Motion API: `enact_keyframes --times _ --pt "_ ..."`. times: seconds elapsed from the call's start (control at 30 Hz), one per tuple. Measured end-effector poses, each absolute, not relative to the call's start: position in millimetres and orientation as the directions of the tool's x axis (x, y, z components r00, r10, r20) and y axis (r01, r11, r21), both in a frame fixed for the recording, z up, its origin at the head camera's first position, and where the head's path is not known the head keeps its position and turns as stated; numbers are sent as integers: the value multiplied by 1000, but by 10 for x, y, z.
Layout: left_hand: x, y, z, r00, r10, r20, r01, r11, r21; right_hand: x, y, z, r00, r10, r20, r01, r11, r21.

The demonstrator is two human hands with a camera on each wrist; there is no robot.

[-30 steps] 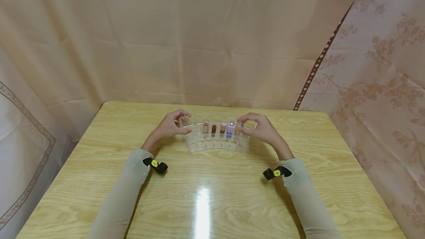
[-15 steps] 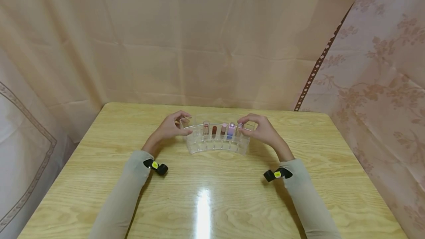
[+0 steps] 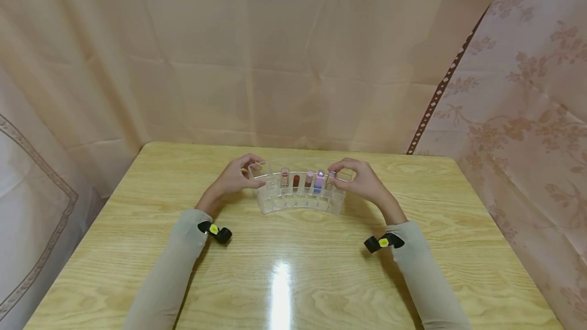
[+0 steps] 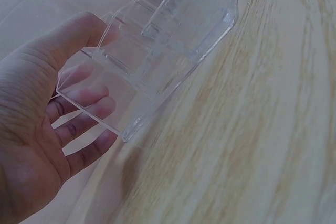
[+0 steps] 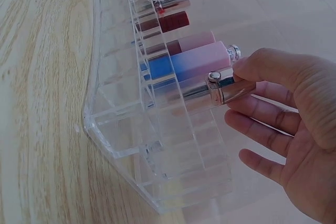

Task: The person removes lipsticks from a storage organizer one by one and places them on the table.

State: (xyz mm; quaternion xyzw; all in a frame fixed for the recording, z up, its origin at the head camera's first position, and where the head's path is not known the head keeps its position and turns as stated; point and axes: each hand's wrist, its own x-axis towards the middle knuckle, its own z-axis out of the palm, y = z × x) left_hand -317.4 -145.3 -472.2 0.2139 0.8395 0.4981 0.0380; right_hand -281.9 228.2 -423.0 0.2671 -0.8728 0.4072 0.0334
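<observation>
A clear acrylic lipstick organizer (image 3: 300, 209), curved and stepped, stands on the table with a row of lipsticks in its back slots. My left hand (image 3: 235, 175) grips its left end, thumb in front and fingers behind the clear wall (image 4: 113, 90). With thumb and fingers, my right hand (image 3: 361, 179) pinches the top of a rose-gold lipstick (image 5: 235, 92) that sits in a slot near the right end. Beside it are a pink-and-blue lipstick (image 5: 194, 62), a pink-capped one (image 5: 198, 40), a dark red one (image 5: 175, 22) and a clear-capped one (image 3: 285, 177).
The light wood table (image 3: 321, 279) carries a bright glare streak near its front. A beige curtain (image 3: 284, 65) hangs behind its far edge, and a floral cloth (image 3: 527, 116) hangs on the right. Black wrist cameras (image 3: 223, 235) sit on both sleeves.
</observation>
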Motion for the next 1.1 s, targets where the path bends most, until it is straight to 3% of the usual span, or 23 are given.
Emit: enact_keyframes --times 0.67,0.9,1.1 --pt "-3174 -1460 -4753 -909 392 139 306 407 861 -2797 2276 -4208 -837 -442 321 -530 514 -674" --pt "-2970 -1388 -4448 -913 396 96 263 395 880 -2791 2281 -4187 -835 -440 331 -536 514 -670" --pt "-2973 -1394 -4432 -913 397 98 261 381 887 -2784 2273 -4166 -837 -439 327 -532 516 -671"
